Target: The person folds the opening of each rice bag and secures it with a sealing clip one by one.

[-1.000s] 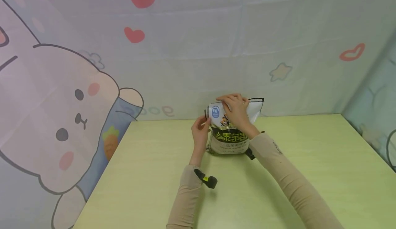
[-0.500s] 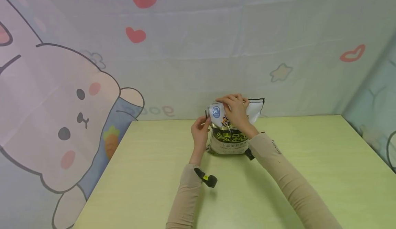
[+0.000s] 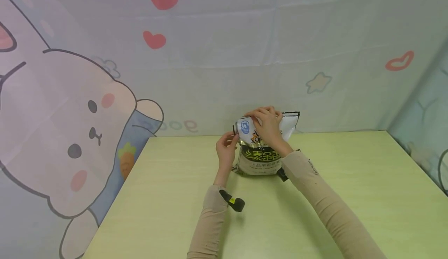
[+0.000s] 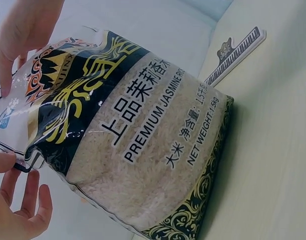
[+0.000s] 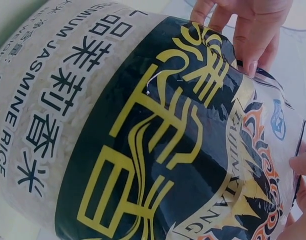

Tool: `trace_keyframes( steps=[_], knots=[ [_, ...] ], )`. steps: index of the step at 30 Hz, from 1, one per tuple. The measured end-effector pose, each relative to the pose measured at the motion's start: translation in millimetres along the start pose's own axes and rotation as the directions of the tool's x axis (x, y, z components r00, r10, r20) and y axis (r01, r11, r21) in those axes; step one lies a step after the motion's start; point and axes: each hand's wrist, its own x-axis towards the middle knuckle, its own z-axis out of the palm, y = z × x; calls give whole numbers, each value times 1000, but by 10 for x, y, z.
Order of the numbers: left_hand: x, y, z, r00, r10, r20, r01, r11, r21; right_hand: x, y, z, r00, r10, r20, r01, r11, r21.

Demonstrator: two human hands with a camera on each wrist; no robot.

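Observation:
A bag of jasmine rice (image 3: 260, 165) stands upright on the table, its clear lower part showing white grains in the left wrist view. My left hand (image 3: 226, 152) pinches the upper left edge of the bag between thumb and forefinger; the other fingers are loosely bent in the left wrist view. Across the top edge lies my right hand (image 3: 268, 126), thumb in front and fingers over the back, gripping the white upper part. The right wrist view shows the dark band with yellow lettering close up, and only a little of the right hand's fingertips (image 5: 305, 165).
The pale yellow-green table (image 3: 168, 196) ends at a printed cloth backdrop (image 3: 217, 76) close behind the bag. A flat black-and-white striped strip (image 4: 237, 55) appears beyond the bag in the left wrist view. Dark wrist straps (image 3: 232, 201) sit on the sleeves.

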Motion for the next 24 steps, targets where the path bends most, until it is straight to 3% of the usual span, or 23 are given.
trace_keyframes(
  steps=[6, 13, 24],
  knots=[
    [-32, 82, -27, 999, 40, 19, -40, 999, 24, 6, 11, 6, 1000, -1, -7, 1, 1000, 6],
    [33, -10, -62, 996, 60, 64, -61, 998, 17, 33, 30, -5, 1000, -24, 10, 25, 1000, -1],
    [96, -85, -60, 991, 111, 80, -113, 993, 31, 87, 103, -42, 995, -100, 3, 100, 995, -15]
  ],
)
